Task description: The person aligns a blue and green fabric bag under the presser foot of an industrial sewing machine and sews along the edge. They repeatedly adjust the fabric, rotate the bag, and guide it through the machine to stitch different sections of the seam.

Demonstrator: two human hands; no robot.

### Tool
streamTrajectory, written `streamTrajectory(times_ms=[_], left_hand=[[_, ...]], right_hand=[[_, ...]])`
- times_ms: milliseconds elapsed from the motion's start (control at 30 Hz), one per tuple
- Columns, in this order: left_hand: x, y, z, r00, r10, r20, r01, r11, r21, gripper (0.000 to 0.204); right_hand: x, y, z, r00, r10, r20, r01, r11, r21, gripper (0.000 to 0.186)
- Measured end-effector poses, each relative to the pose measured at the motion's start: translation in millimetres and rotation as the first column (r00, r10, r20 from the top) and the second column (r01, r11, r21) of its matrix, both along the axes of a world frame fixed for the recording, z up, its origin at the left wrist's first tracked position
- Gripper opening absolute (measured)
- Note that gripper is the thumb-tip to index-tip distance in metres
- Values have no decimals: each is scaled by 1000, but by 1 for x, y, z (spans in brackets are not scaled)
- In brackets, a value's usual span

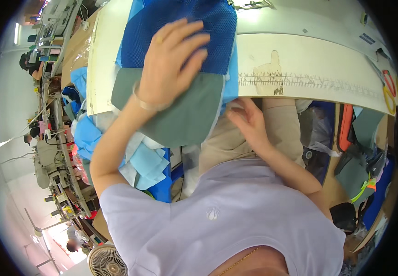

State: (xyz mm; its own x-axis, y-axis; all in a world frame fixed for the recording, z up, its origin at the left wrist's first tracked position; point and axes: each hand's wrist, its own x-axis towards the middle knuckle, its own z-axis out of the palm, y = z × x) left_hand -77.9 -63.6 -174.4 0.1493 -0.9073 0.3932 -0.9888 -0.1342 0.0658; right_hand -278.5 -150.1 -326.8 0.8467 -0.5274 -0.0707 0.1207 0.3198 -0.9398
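On the white ruler-marked table (318,87), resting spread left hand (169,64) on blue-mesh-and-grey fabric panel (192,99), aligned lengthwise front to back with rounded grey end overhanging the near edge; curling right hand (249,120) beside it, with grip impossible to tell

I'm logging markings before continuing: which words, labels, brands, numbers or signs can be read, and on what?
Ruler scale on the board: numbered graduations, not copied here.
Dark label on the white surface: too small to read.
Emblem on the shirt: shell-like, no words visible.
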Motion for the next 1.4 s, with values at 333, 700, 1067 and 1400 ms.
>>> streamTrajectory(times_ms=[333,700,1067,1400], left_hand=[[-96,81,-26,971,182,153,-204,968,144,47],[-26,32,78,896,334,-293,-409,878,-248,27],[-54,-6,91,941,224,253,-198,972,-124,30],[-94,39,4,981,173,-84,-160,977,143,37]], right_hand=[[-12,6,16,948,311,-68,-318,932,-173,21],[-30,-16,75,996,77,37,-14,572,-820,21],[-23,-33,90,898,-62,436,426,379,-821,19],[-25,-2,32,859,508,-60,-490,852,185,48]])
